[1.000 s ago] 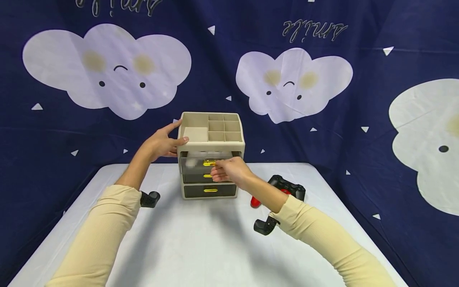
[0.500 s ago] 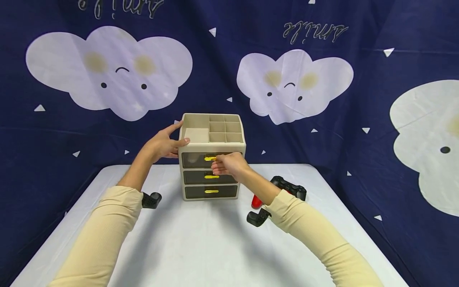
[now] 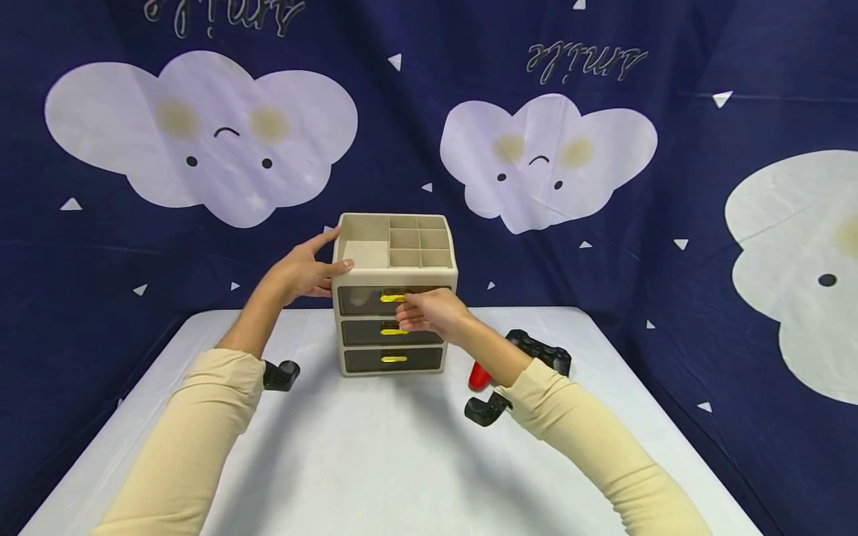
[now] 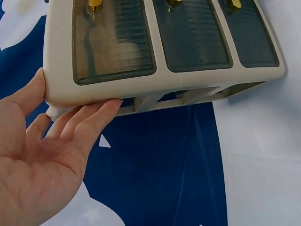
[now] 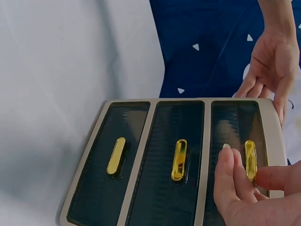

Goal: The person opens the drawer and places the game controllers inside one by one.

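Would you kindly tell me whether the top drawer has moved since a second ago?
Yes, the top drawer has slid inward, into the organizer frame.

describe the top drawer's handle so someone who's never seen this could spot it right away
On the white table stands a cream organizer with three dark, see-through drawers. On the uppermost drawer's front, just below the open, divided top, is a gold bar handle. Both lower handles are gold bars too, but this one sits highest, at the thumb of the right hand.
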Tool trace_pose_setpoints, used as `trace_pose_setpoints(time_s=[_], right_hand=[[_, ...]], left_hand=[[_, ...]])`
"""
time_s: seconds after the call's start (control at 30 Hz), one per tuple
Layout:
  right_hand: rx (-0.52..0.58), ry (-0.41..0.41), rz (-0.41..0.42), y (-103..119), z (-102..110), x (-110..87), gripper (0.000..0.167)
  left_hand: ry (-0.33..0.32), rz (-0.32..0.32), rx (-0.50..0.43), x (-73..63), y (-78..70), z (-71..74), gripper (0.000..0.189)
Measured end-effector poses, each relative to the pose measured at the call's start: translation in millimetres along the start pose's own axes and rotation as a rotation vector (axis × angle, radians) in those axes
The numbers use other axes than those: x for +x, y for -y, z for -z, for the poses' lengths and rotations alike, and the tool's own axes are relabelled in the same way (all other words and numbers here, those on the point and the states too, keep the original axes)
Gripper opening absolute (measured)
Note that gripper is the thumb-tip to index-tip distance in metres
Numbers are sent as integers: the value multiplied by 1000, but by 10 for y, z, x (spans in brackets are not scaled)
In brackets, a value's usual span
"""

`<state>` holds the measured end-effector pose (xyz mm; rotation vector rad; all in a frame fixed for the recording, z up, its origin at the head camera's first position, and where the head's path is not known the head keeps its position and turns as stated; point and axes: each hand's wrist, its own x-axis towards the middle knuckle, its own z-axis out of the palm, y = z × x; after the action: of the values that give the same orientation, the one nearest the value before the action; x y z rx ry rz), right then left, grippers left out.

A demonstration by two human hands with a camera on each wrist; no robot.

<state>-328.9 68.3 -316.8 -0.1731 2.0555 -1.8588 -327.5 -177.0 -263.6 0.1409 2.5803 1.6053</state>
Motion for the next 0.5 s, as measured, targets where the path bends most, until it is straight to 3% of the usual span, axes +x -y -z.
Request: trace_pose_setpoints(time_s=[0.3,0.5], right_hand=[[-55,68,-79,-286,90,7,32],[-68,57,-101,-473,86,65,29]], left_hand=[[10,1,-10,-14,12,18,85],[17,5,-20,-14,1,16,87]])
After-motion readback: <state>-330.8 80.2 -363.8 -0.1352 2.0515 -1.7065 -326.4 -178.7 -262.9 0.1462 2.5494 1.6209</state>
